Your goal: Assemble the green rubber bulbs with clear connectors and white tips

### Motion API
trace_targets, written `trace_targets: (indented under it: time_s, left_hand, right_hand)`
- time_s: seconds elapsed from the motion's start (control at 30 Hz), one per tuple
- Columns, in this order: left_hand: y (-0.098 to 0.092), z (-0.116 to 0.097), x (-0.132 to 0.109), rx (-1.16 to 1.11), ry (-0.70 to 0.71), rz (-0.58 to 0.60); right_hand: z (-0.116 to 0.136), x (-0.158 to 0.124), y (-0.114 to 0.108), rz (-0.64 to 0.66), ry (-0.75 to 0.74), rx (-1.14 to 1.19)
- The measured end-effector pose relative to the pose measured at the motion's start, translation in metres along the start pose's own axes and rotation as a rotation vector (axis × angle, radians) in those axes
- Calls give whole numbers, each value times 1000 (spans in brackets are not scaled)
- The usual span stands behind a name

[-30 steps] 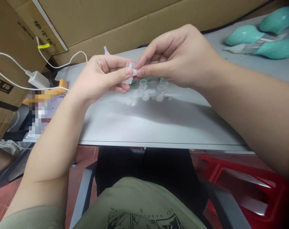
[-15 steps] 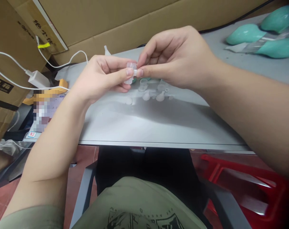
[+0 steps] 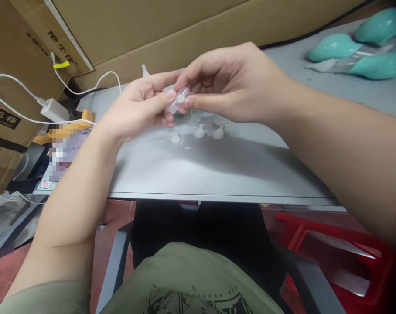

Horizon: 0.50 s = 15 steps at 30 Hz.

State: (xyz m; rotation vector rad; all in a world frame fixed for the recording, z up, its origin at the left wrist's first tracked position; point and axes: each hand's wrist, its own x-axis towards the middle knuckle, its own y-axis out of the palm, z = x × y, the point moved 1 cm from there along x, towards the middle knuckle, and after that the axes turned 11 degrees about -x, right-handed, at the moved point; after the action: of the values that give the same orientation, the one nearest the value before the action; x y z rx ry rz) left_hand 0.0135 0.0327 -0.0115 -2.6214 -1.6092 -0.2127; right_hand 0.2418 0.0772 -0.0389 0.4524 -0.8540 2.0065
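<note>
Both my hands meet above the table around a small clear plastic fitting [image 3: 179, 101] with a round whitish disc on its side. My left hand [image 3: 135, 102] pinches its left end between thumb and fingers. From the right, my right hand [image 3: 224, 83] grips its other end with thumb and fingertips. Below them on the table lie a whitish round cap [image 3: 175, 139], a small white nozzle piece [image 3: 199, 131] and a second white nozzle piece [image 3: 218, 132]. Clear cup-like parts [image 3: 195, 117] behind these are partly hidden by my hands.
Teal bulb-shaped devices [image 3: 335, 47] with clear tips lie at the back right of the grey table [image 3: 158, 174]. A white charger [image 3: 55, 110], cable and yellow power strip [image 3: 87, 117] are on the left. Cardboard [image 3: 152, 30] stands behind. A red stool [image 3: 292, 222] is below right.
The clear fitting has turned, so its round disc now faces me. My right hand has shifted slightly left and down, and its fingers now wrap closer around the piece.
</note>
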Motion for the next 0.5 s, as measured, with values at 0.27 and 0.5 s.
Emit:
trace_targets:
  time_s: [0.27,0.5]
  left_hand:
    - [3,8,0,73,31,-149]
    - [9,6,-2,4,77,-139]
  right_hand:
    - [3,0,-7,-72,-135,-275]
    - [4,-4,-6,-92,-179,-375]
